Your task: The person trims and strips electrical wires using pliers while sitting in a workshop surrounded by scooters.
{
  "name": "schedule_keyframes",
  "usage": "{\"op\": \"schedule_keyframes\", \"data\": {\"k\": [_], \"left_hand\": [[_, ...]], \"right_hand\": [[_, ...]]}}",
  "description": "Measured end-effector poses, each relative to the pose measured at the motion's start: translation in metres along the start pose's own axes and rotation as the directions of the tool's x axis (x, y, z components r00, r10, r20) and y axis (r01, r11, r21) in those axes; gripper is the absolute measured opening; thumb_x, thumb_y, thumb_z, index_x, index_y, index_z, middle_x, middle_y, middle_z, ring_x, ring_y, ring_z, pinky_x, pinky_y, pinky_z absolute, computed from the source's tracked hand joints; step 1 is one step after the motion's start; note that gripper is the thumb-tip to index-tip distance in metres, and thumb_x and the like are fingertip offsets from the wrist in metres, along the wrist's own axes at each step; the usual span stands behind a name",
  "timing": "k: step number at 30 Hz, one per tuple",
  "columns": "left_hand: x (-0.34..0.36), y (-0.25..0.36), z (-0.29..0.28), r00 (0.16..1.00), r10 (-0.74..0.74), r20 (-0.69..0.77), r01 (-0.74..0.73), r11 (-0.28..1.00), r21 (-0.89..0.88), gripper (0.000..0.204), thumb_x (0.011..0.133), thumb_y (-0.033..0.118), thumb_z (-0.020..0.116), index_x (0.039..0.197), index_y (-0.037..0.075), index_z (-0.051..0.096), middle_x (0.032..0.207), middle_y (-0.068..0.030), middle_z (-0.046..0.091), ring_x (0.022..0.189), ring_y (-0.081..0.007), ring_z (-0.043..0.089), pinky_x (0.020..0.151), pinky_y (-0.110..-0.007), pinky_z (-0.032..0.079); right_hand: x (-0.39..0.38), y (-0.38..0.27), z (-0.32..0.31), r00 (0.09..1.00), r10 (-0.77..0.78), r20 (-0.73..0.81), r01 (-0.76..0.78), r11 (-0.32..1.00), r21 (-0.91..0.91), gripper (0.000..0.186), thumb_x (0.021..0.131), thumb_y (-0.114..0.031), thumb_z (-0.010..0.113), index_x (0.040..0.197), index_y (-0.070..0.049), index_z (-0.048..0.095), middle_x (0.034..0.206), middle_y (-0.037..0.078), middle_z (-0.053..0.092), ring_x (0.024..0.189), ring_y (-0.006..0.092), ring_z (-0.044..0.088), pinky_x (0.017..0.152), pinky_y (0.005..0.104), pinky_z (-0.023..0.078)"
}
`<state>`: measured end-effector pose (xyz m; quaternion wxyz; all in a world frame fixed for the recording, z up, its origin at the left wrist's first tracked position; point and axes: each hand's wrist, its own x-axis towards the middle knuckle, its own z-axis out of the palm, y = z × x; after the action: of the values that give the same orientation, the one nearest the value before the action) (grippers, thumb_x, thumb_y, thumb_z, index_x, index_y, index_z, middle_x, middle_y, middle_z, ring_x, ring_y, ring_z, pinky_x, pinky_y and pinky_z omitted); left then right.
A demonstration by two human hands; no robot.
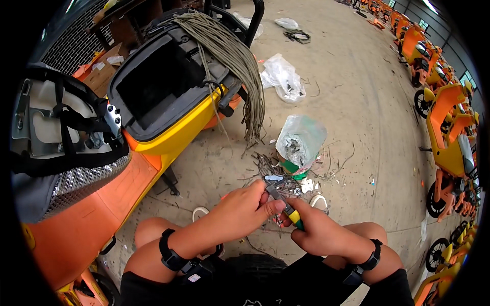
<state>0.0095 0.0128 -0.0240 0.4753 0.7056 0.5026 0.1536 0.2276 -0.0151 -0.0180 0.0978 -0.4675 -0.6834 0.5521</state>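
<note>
Low in the middle of the head view, my right hand [319,234] is closed round the yellow and green handles of pliers [292,213]. My left hand [245,209] is curled at the metal head of the pliers, thumb and fingers bent; whether it grips the head or a small piece there is hidden. On the floor just beyond my hands lie a pile of cut cable scraps [263,166], a small ring [297,192], white bits [307,186] and an open translucent bag [306,130] with silvery scraps inside.
A yellow and orange scooter [181,137] stands on the left, with an open dark compartment, hanging cords [229,56] and a strapped padded bag [61,153]. Cardboard boxes [99,80] are behind it. Plastic bags [283,79] lie farther off. Rows of orange scooters [451,137] line the right.
</note>
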Motion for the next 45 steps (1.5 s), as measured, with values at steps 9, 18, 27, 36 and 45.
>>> {"op": "schedule_keyframes", "data": {"k": [9,18,27,36,45], "left_hand": [[0.000,-0.001,0.002,1.000,-0.025,-0.018,0.024,0.999,-0.022,0.055,0.091,0.053,0.061,0.089,0.001,0.044,0.073,-0.0122,0.056,0.065,-0.0242,0.055,0.059,-0.036,0.045],[-0.001,0.000,-0.002,0.992,0.060,-0.107,-0.087,0.957,-0.276,0.044,0.077,0.032,0.083,0.084,0.008,0.047,0.069,0.0041,0.039,0.064,-0.0076,0.036,0.054,-0.025,0.032],[-0.008,0.006,0.003,0.944,0.130,-0.304,-0.139,0.990,-0.010,0.047,0.070,0.032,0.086,0.074,0.006,0.047,0.056,-0.0032,0.045,0.048,-0.0180,0.043,0.046,-0.033,0.037],[-0.007,0.005,0.008,0.896,0.254,-0.364,-0.267,0.964,0.015,0.042,0.069,0.022,0.085,0.068,0.007,0.047,0.051,-0.0035,0.047,0.043,-0.0226,0.049,0.043,-0.034,0.038],[0.000,0.004,0.018,0.880,0.187,-0.437,-0.212,0.977,-0.009,0.040,0.072,0.012,0.079,0.063,0.007,0.041,0.050,-0.0084,0.044,0.042,-0.0239,0.043,0.042,-0.034,0.037]], "right_hand": [[0.000,-0.005,-0.001,0.998,0.062,0.011,-0.061,0.997,-0.046,0.056,0.080,0.000,0.056,0.133,0.006,0.039,0.110,0.026,0.061,0.099,0.0395,0.063,0.083,0.0406,0.051],[-0.001,-0.009,0.010,0.986,0.157,0.057,-0.166,0.882,0.441,0.031,0.084,-0.009,0.063,0.111,-0.002,0.049,0.085,0.005,0.055,0.073,0.0116,0.054,0.061,0.0278,0.046],[-0.005,-0.001,0.017,0.999,0.039,0.000,-0.035,0.904,0.426,0.023,0.087,-0.013,0.062,0.105,-0.002,0.053,0.080,0.004,0.059,0.072,0.0125,0.055,0.064,0.0292,0.046],[-0.007,-0.002,0.019,0.998,0.058,-0.038,-0.040,0.931,0.364,0.023,0.088,-0.017,0.063,0.102,-0.002,0.053,0.080,0.006,0.058,0.071,0.0134,0.055,0.066,0.0309,0.047],[-0.009,-0.018,0.014,0.980,0.200,0.011,-0.166,0.777,0.607,0.017,0.086,-0.006,0.064,0.099,-0.005,0.053,0.083,-0.001,0.053,0.075,0.0074,0.048,0.066,0.0254,0.041]]}}
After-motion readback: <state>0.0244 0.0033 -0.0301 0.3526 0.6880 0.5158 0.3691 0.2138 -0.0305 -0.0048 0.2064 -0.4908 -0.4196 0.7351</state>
